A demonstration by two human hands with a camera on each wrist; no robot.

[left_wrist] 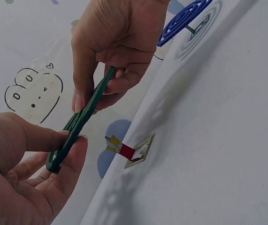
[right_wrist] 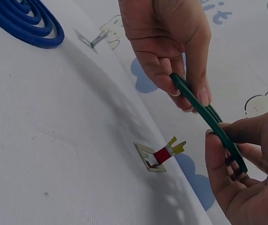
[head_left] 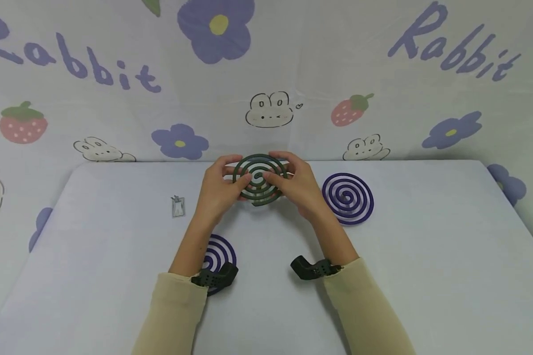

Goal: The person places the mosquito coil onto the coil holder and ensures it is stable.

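Aloft, green coil (head_left: 258, 175) between fingers (head_left: 242, 182).

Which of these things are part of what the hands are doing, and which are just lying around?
Likely part of the job:
Green coil, held by the left hand and right hand
Red-and-yellow stand near them
Right-side blue coil, above its stand
Left-side blue coil, partly hidden
Bare stand, left of the hands

Just around:
Table
Printed cloth
Wrist cameras

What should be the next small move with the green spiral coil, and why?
Probably lower the green spiral coil toward the small metal stand with yellow prongs: the left hand and right hand hold it apart from that stand, while a blue-violet spiral coil sits on another stand.
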